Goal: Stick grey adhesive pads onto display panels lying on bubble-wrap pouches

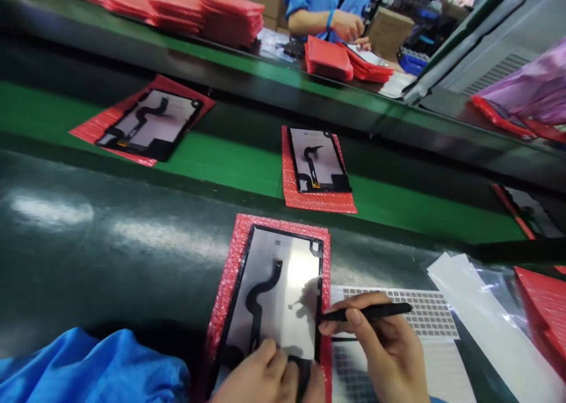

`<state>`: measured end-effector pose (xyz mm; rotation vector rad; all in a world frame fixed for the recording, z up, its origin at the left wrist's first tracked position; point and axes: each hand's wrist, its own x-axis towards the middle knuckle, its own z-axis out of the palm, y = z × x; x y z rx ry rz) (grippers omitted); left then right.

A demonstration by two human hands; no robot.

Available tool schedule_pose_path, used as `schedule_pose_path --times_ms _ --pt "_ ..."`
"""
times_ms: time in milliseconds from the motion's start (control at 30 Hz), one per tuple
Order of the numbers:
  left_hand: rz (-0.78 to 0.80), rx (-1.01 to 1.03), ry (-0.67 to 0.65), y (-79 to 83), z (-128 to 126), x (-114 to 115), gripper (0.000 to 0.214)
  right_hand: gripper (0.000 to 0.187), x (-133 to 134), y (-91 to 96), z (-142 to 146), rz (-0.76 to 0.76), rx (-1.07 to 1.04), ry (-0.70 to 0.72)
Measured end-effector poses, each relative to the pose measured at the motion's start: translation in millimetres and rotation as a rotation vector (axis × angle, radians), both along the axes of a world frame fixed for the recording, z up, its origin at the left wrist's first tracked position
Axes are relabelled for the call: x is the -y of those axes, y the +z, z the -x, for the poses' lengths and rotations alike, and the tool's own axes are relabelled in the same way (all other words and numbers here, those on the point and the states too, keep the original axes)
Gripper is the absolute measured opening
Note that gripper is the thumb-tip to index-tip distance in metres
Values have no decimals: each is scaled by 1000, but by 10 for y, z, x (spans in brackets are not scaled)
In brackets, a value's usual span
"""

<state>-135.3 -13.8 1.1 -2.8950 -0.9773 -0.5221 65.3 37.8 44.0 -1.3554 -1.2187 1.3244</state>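
Observation:
A tablet display panel lies back side up on a red bubble-wrap pouch. A curved black ribbon cable runs along its silver back. My left hand rests over the panel's lower part, fingers curled; whatever they grip is hidden. In my right hand is a slim black pen-shaped tool, held in a pinch, its front end at the panel's right edge. Beneath that hand lies a sheet of small grey square stickers.
Two more panels lie on red pouches along the green belt. White strips and red pouches lie at right. Beyond the belt are stacked red pouches and a co-worker's hands.

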Motion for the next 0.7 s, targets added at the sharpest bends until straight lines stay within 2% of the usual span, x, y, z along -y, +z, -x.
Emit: schedule_pose_path --times_ms 67,133,300,533,700 --pt "9 -143 123 9 148 -111 43 6 -159 -17 266 0 -34 52" --pt "20 -235 175 -18 262 -193 51 11 -295 -55 524 20 -53 69" --pt "-10 -203 140 -148 364 -311 50 25 -519 -213 937 37 -30 63" --pt "-40 -108 147 -199 367 -366 33 21 -563 -306 986 79 59 92" --pt "18 -71 136 -223 355 -380 24 24 -532 -348 979 107 67 46"
